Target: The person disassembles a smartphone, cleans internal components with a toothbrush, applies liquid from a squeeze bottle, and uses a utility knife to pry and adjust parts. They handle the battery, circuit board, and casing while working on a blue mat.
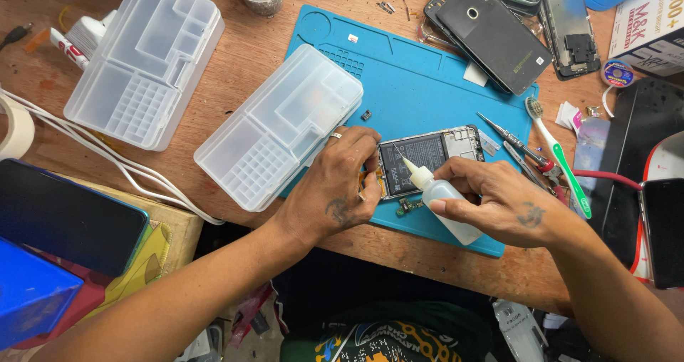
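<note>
An opened phone (434, 155) with its dark battery exposed lies on the blue work mat (420, 77). My left hand (338, 184), a ring on one finger, grips the phone's left edge and holds it down. My right hand (499, 202) holds a small translucent squeeze bottle (445, 198) tilted down to the left, its pale nozzle tip touching the battery area. A small loose part (407, 207) lies just below the phone.
Two clear plastic compartment boxes (281, 127) (142, 59) lie left of the phone. Tweezers and a screwdriver (516, 148), a green-and-white toothbrush (559, 155), several dismantled phones (491, 30) and a white cable (107, 155) surround the mat. A dark phone (64, 216) rests at left.
</note>
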